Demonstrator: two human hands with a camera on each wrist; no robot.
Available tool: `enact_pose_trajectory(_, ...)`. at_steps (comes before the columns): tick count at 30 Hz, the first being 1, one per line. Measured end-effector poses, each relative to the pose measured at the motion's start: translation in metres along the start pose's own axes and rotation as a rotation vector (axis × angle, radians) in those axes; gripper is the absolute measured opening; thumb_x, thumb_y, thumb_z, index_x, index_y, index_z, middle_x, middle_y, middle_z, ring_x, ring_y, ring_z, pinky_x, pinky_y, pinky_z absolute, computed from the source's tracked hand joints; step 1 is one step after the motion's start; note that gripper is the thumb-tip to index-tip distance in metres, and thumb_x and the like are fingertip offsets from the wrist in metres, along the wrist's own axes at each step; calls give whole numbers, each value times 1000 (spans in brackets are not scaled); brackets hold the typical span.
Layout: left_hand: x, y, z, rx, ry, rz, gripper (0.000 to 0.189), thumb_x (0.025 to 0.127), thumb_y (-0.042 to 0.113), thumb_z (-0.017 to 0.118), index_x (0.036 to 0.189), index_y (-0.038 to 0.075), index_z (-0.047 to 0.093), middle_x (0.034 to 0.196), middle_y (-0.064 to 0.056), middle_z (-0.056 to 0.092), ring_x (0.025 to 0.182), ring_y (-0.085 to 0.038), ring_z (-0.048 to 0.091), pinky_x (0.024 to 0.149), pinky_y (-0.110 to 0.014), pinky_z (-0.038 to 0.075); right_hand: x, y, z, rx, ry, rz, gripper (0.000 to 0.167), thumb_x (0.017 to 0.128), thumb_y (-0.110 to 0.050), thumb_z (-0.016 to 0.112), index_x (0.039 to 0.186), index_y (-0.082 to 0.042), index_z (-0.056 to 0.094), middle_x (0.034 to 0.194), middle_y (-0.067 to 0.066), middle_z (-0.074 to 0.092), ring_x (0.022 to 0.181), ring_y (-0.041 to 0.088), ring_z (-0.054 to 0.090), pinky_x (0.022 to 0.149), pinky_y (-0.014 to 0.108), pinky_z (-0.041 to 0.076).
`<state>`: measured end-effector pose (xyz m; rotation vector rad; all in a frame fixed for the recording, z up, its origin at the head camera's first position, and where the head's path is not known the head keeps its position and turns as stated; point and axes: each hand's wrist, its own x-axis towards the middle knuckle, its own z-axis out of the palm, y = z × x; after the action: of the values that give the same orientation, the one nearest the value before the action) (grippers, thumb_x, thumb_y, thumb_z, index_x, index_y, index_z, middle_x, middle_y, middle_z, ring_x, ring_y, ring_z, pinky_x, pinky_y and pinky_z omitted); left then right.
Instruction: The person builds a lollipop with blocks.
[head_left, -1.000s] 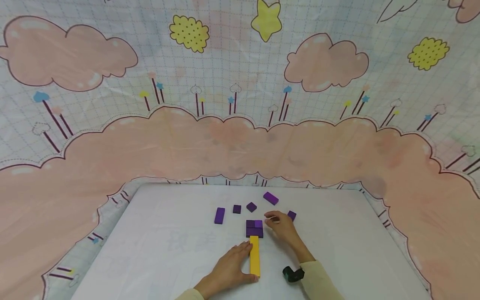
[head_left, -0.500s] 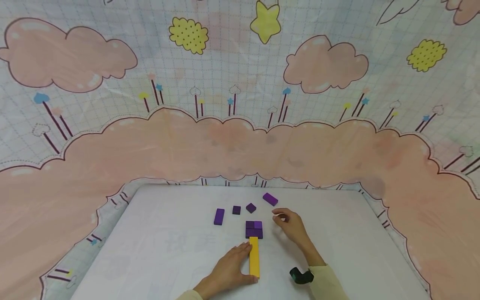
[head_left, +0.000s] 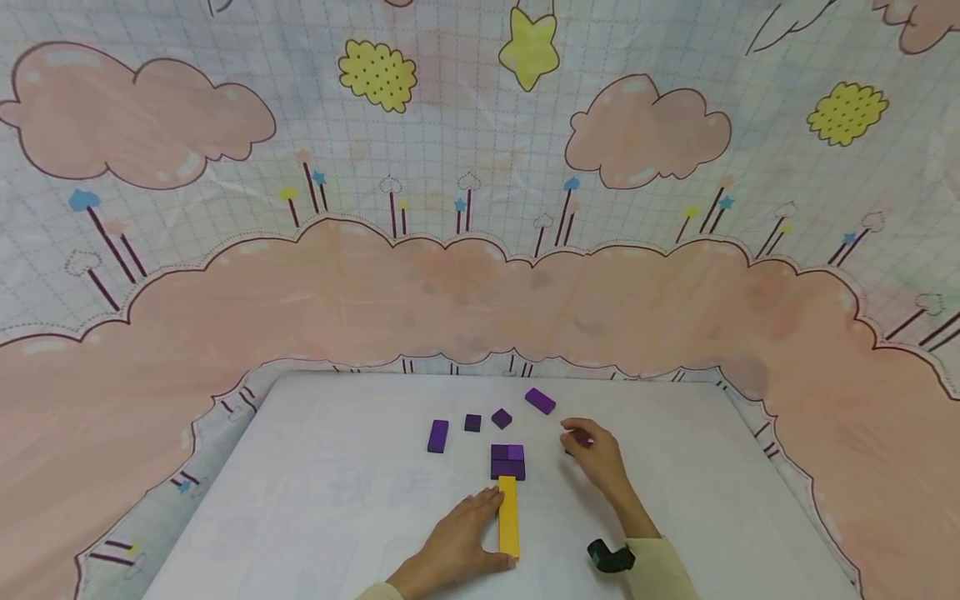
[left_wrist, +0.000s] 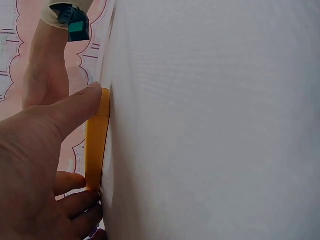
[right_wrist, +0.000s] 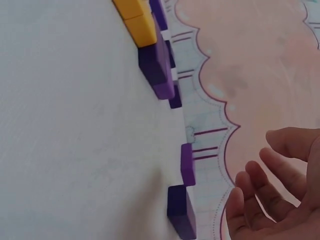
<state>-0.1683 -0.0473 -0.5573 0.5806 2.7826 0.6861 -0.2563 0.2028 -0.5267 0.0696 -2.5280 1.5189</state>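
Observation:
My left hand (head_left: 467, 537) holds a yellow strip (head_left: 508, 521), thumb at its near end and fingers along its left side. In the left wrist view a seam crosses the yellow strip (left_wrist: 97, 145). A square of joined purple blocks (head_left: 508, 462) lies at the strip's far end. My right hand (head_left: 596, 458) hovers to the right, fingers loosely bent with nothing between them in the right wrist view. Close below that hand (right_wrist: 275, 187) stands a dark purple block (right_wrist: 181, 212), partly covered by the fingers in the head view.
Beyond the square lie a purple block (head_left: 540, 401) at the right, two small dark purple blocks (head_left: 502, 418) in the middle and an upright-lying purple block (head_left: 438, 436) at the left. All rest on a white tabletop (head_left: 315, 500), with a cloud-patterned cloth (head_left: 480, 292) behind.
My right hand has drawn away to the right from the purple square, over the dark purple block there. My left hand keeps its place on the yellow strip.

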Motion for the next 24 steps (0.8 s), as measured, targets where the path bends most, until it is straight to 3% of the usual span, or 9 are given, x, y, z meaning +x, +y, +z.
enact_pose_trajectory(7,-1,0,0,7,10,14,94,74,63,74,148,13,45,154,-4,44,142,-24,42,116,-48,37,1,11,-3,-19,57,24,27,86,-10,74,112,-6,70,105,13,70,102,26,65,83,21,52)
enact_pose_trajectory(12,-1,0,0,6,10,10,94,74,64,74,148,13,44,154,-5,44,142,-25,42,116,-49,38,3,20,-4,-36,78,43,32,85,-8,74,116,-3,68,118,17,68,112,34,63,95,41,54)
enact_pose_trajectory(17,-1,0,0,11,14,5,94,74,64,74,148,14,45,154,-4,44,142,-25,43,115,-49,39,4,25,-8,-78,47,97,43,86,-12,73,127,-2,62,131,25,60,121,41,57,100,55,49)
enact_pose_trajectory(24,0,-1,2,0,8,2,94,74,63,75,148,14,45,154,-4,44,142,-24,42,116,-49,38,4,32,-12,-115,-21,176,58,85,-13,73,138,0,53,141,26,52,130,43,48,111,60,38)
